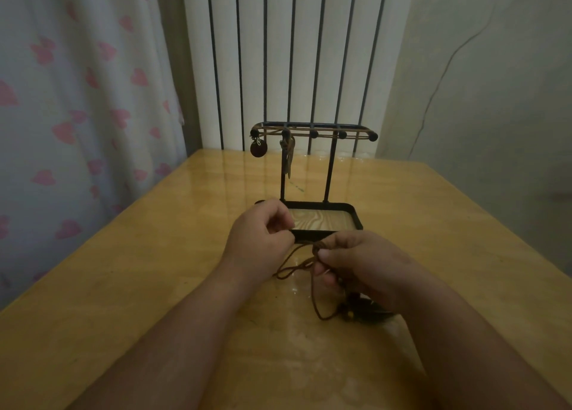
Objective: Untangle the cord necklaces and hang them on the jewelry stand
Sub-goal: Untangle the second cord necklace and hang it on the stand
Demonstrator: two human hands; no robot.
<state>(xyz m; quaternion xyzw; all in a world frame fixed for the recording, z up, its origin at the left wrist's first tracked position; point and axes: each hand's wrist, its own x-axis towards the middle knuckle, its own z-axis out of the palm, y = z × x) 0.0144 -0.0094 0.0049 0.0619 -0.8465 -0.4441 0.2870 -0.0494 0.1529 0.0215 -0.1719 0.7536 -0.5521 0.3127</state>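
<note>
A thin dark-brown cord necklace (315,248) is seen at the centre of the frame, just in front of the tray of the black jewelry stand (330,168). It is pinched in the curled fingers of the left hand (260,233) and gripped at a knot by the right hand (362,264). A loose loop droops to the lower left. The main strand runs downward toward the lower right, ending at a dark beaded pendant (365,312) lying on the wooden table (154,255).
</note>
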